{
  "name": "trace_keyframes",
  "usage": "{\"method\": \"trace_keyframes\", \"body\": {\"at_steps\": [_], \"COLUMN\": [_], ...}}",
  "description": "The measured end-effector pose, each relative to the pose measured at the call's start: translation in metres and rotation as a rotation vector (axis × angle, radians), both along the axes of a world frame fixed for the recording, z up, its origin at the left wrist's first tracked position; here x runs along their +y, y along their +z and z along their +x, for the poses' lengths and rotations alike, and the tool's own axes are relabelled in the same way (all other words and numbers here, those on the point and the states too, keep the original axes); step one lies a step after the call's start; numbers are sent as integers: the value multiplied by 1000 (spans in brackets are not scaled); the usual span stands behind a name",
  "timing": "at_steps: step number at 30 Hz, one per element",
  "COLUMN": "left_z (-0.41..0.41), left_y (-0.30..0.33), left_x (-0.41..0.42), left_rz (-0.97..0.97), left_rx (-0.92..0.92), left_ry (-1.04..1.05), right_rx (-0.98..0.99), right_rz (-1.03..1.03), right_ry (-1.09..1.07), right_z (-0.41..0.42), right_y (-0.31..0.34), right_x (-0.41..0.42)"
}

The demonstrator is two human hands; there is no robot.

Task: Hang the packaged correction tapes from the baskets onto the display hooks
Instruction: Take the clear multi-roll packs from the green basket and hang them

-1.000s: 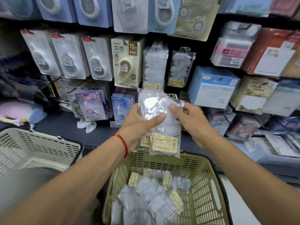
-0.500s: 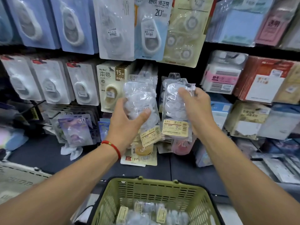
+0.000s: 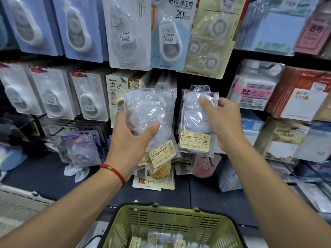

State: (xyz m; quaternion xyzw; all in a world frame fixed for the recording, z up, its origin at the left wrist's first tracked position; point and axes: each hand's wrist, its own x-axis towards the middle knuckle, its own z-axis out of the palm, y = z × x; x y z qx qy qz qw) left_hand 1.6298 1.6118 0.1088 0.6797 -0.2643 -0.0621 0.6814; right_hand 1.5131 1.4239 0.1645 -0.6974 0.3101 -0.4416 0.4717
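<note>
My left hand grips a bundle of clear correction tape packs with yellow labels, thumb across the front. My right hand pinches a single clear correction tape pack near its top, held up against the dark display wall. The hook behind that pack's top edge is hidden. Below, the green basket holds more clear packs at the bottom edge of view.
Rows of hanging correction tape cards fill the wall left and above. Sticky note packs hang at the right. A dark shelf carries loose packets. A white basket sits at the lower left.
Both hands rose from over the green basket to the display wall. The right hand took one pack off the bundle and carried it right, up to the wall.
</note>
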Motion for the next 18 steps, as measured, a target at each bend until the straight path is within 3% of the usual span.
{"method": "trace_keyframes", "body": {"at_steps": [7,11,18], "left_z": [1,3,0], "left_y": [0,-1,-1], "left_x": [0,0,-2], "left_rz": [-45,-60,-83], "left_rx": [45,77,78], "left_ry": [22,20,11], "right_rx": [78,258,308], "right_rz": [-120,-497,-657], "right_ry": [-32,-264,-146], "right_z": [-3,-8,-2], "right_y": [-4,-6,-19], "right_x": [-1,7,30]}}
